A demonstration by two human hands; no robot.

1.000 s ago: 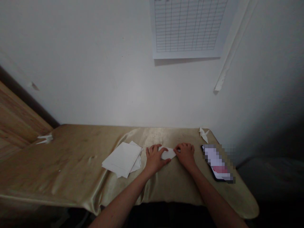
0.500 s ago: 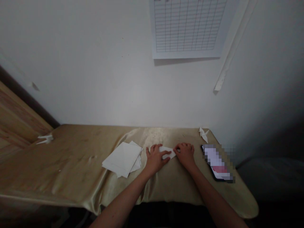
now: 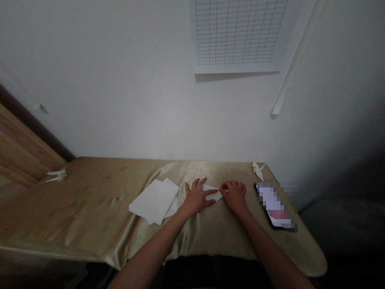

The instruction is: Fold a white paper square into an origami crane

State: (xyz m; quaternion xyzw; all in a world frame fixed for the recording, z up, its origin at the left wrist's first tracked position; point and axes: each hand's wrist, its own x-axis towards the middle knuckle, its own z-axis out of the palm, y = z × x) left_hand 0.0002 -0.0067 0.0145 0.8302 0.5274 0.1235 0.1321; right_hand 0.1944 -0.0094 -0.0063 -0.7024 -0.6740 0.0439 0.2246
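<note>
A small folded piece of white paper [image 3: 212, 196] lies on the cloth-covered table between my two hands. My left hand [image 3: 197, 198] rests over its left side with fingers spread, the index finger stretched across the paper toward its right end. At that right end my right hand [image 3: 234, 193] has its fingers curled, with thumb and index finger pinching the paper's tip. Part of the paper is hidden under the fingers.
Left of my hands lies a stack of white paper sheets [image 3: 155, 200]. A phone [image 3: 275, 208], partly pixelated, is at the right. Folded paper birds sit at the back right [image 3: 258, 170] and far left [image 3: 57, 175]. Behind the table [image 3: 90, 200] rises a wall with a gridded sheet [image 3: 236, 36].
My left hand's fingers have straightened and spread, its index finger now reaching farther right along the paper. My right hand stays nearly in place.
</note>
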